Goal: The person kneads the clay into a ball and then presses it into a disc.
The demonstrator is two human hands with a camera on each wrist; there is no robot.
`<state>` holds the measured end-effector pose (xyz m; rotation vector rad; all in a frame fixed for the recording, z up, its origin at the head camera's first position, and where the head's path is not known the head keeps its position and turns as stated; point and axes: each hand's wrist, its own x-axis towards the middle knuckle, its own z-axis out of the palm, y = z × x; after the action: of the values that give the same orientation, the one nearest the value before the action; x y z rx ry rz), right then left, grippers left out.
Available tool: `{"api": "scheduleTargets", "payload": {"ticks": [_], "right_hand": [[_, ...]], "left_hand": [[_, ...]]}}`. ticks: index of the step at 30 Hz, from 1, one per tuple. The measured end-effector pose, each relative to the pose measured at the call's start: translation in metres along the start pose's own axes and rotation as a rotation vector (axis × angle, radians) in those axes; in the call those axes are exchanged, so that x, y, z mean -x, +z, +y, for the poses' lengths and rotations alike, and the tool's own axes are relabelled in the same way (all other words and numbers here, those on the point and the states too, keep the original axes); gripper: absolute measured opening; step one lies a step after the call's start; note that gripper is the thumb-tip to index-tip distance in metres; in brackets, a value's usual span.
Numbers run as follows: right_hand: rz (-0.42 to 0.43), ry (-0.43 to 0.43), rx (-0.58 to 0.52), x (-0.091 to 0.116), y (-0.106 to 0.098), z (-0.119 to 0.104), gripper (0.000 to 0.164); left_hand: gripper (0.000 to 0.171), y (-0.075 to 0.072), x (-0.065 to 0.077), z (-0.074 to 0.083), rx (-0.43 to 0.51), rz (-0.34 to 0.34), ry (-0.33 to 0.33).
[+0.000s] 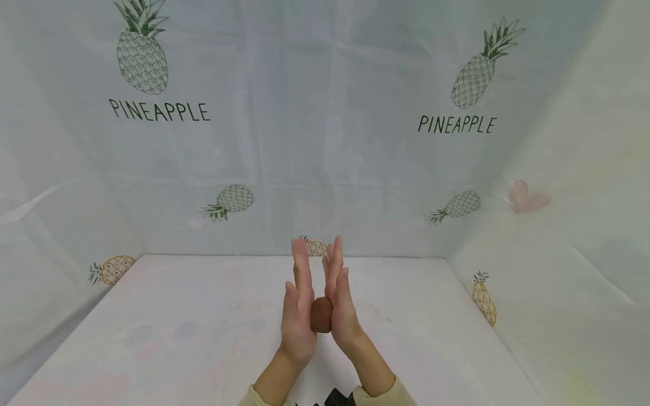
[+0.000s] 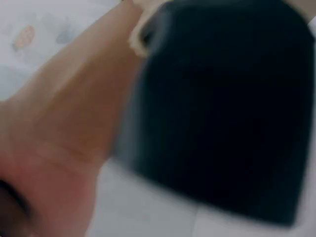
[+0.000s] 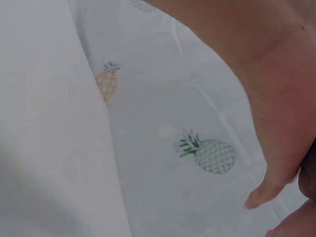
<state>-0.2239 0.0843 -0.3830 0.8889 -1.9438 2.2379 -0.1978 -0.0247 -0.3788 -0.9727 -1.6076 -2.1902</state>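
Left hand [image 1: 298, 318]: fingers straight, my palm against the brown lump [image 1: 321, 316].
Right hand [image 1: 343, 313]: matching it opposite, fingers straight too.
Lump: just one, between my palms above the counter [image 1: 193, 361], presumably supported by pressure from both sides; wrist views are too poor to tell how firmly.
Sleeves [image 1: 387, 396]: two.
Cloth [image 1: 330, 141]: seven printed pineapples [image 1: 142, 62] in the head view.

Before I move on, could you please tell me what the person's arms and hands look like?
The left hand and right hand are bare, without gloves. Beige sleeves stop short of them, and a black, angular object shows between the sleeves.
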Motion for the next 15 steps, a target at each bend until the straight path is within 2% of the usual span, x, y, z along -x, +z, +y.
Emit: {"api": "scheduleTargets", "payload": {"ticks": [6, 10, 15], "right_hand": [[-0.083, 0.056, -0.045, 0.003, 0.010, 0.008, 0.059], [-0.105, 0.084, -0.082, 0.004, 0.016, 0.007, 0.057], [-0.128, 0.086, -0.077, 0.007, 0.021, 0.001, 0.055]], "left_hand": [[0.062, -0.011, -0.003, 0.005, -0.083, 0.089, 0.074], [0.063, -0.019, -0.006, 0.004, -0.151, 0.139, 0.080], [0.066, -0.029, -0.011, -0.001, -0.179, 0.174, 0.059]]}}
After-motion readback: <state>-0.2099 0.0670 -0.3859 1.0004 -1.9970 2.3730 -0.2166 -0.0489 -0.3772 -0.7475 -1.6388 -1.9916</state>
